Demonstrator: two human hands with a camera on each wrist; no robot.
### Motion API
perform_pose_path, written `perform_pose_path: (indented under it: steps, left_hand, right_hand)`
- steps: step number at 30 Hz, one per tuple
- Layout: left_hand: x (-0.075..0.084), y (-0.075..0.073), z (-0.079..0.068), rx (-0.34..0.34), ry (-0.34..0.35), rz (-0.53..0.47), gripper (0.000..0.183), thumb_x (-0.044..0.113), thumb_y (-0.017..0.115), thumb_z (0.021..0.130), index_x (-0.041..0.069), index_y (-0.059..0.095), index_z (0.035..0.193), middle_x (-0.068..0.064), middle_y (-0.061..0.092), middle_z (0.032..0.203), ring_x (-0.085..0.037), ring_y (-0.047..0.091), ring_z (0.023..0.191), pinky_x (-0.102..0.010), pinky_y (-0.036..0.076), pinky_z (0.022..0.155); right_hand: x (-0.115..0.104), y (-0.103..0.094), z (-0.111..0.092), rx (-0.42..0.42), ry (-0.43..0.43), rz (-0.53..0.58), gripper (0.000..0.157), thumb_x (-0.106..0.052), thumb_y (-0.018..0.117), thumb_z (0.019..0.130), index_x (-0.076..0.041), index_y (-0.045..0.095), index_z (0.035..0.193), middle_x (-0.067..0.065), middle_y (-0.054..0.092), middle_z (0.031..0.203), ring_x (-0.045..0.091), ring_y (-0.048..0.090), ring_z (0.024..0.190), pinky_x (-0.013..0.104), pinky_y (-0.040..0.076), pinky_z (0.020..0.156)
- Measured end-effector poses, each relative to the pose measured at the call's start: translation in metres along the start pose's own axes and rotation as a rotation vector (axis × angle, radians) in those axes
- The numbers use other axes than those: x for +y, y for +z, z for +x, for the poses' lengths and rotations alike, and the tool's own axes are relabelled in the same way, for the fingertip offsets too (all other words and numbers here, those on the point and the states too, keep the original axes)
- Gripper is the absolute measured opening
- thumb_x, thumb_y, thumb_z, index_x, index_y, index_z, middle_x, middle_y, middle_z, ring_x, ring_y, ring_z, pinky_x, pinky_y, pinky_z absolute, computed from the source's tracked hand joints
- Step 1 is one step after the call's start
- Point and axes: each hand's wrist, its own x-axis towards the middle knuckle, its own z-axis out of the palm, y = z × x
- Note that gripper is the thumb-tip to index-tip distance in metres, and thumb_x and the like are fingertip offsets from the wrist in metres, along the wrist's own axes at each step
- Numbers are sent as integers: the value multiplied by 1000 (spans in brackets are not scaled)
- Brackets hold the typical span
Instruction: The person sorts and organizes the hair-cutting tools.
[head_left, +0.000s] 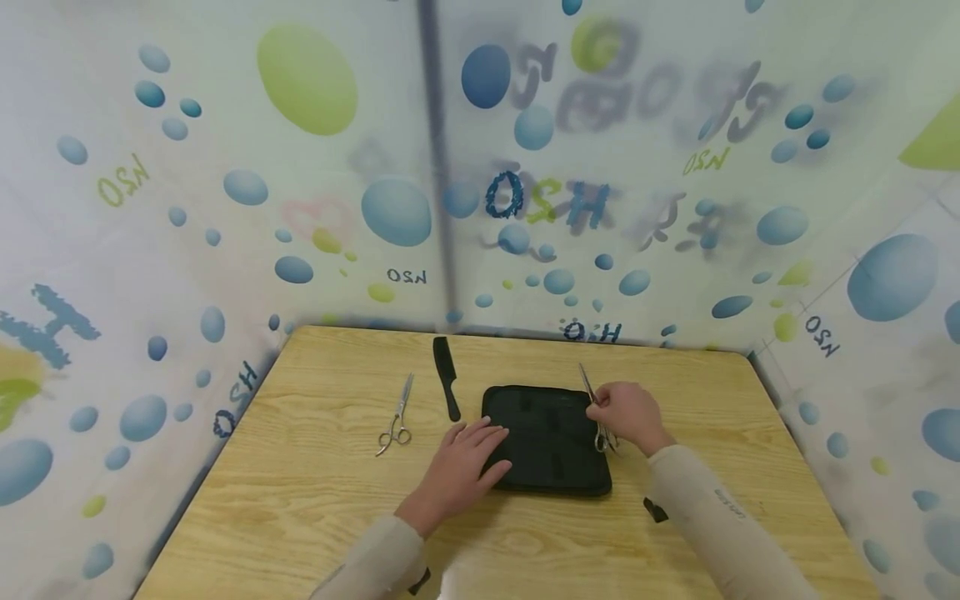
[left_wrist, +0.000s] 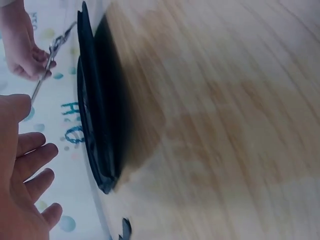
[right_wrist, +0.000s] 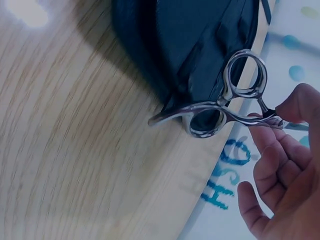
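A flat black case (head_left: 551, 442) with rounded corners lies on the table. My right hand (head_left: 630, 414) pinches a pair of silver hairdressing scissors (right_wrist: 205, 106) between thumb and fingers, above the case's right edge. Their blades point away from me; the two finger rings and a curved finger rest hang toward me. My left hand (head_left: 459, 471) is at the case's left edge, palm down, fingers extended and slightly spread, with nothing in them. In the left wrist view those fingers look apart from the case, though contact is hard to judge.
Left of the case, a black comb (head_left: 444, 367) with a handle lies on the wooden table (head_left: 315, 492). Farther left is a second pair of silver scissors (head_left: 401, 407). Patterned curtain walls (head_left: 375, 292) stand at the table's back and sides.
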Motion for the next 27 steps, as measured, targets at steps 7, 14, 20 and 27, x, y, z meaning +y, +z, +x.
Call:
perform_pose_path:
  steps: [7, 14, 20, 27]
  left_hand:
    - [17, -1, 13, 83, 43, 45, 44, 44, 50, 100, 19, 58, 136, 3, 62, 135, -19, 48, 136, -50, 37, 111]
    - [35, 2, 29, 109, 50, 79, 41, 43, 50, 100, 21, 61, 132, 5, 65, 130, -16, 52, 133, -46, 39, 111]
    - [45, 7, 39, 125, 21, 93, 41, 42, 50, 100, 19, 61, 132, 3, 67, 128, -17, 56, 128, -44, 42, 108]
    - [53, 7, 46, 97, -71, 97, 43, 41, 51, 99, 14, 61, 130, 0, 71, 120, -17, 64, 115, -41, 47, 101]
  right_hand:
    - [-15, 9, 0, -12, 16, 119, 28, -21, 63, 83, -16, 47, 60, -5, 36, 54, 13, 33, 50, 26, 26, 49]
    - [-39, 11, -2, 19, 15, 177, 17, -23, 64, 83, -14, 61, 69, -4, 51, 57, 12, 44, 52, 26, 33, 52]
    - [-58, 14, -4, 54, 19, 234, 16, -23, 67, 83, -9, 73, 89, 2, 71, 79, 12, 56, 64, 27, 47, 62]
    - [-70, 22, -4, 85, 34, 298, 11, -21, 67, 82, -12, 72, 84, 0, 70, 76, 10, 55, 63, 25, 44, 60]
